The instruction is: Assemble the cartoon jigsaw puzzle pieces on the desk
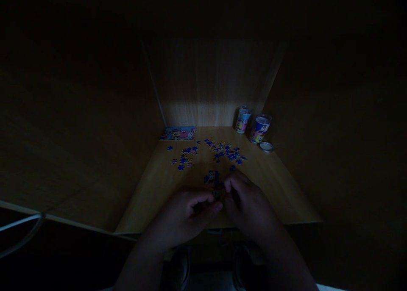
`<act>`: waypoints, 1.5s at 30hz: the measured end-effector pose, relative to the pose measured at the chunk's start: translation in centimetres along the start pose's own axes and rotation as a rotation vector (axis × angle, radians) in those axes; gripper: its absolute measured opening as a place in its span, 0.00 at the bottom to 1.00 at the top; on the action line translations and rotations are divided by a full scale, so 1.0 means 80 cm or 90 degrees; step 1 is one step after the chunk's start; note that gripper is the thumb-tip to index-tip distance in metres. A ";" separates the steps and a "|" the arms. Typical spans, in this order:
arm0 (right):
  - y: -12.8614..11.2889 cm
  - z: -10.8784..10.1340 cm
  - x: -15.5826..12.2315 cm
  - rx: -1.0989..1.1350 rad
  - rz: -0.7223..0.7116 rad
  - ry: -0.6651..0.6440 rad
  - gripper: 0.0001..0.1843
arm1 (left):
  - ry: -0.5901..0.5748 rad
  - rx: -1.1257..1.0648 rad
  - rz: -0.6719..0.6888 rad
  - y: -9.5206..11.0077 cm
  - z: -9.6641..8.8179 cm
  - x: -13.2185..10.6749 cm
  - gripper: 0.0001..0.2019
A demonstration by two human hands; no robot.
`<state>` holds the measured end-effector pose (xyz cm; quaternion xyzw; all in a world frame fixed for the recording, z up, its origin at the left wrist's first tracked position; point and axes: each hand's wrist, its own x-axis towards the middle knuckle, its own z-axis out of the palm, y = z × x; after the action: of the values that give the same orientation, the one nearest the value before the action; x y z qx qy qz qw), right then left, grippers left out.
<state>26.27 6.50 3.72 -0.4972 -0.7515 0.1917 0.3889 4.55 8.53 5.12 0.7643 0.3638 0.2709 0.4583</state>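
Wooden desk (152,210), toward front edge: apparently joining partly assembled puzzle (211,178), curling left hand (187,208) and right hand (246,198) closely about it, cannot tell whether gripping; probably calling for careful alignment next.

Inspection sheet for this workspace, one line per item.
Surface: wooden tabletop, dimly lit.
Job's things: loose puzzle pieces scattered mid-table, many blue; small puzzle section by the hands.
Clutter: printed picture card at far left; rear can and front can upright at far right, round lid beside the latter.
Grippers: bare left hand and right hand at the section; grip too dark to judge.
Cables: none identifiable; pale curved strip lower left, unclear.
Surroundings: wooden back panel, dark side panels.
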 end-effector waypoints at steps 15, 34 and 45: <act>-0.003 -0.002 -0.002 -0.013 -0.018 -0.004 0.12 | -0.009 0.019 0.002 -0.001 0.000 -0.002 0.18; 0.002 0.002 -0.008 -0.054 -0.017 0.022 0.07 | -0.020 -0.015 -0.046 -0.002 0.004 -0.003 0.19; 0.004 0.003 -0.010 -0.047 -0.030 0.025 0.07 | -0.020 0.011 -0.040 -0.005 0.003 -0.004 0.19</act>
<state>26.42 5.96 3.07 -0.4971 -0.7619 0.1445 0.3893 4.41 8.31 4.67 0.7607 0.3829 0.2412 0.4654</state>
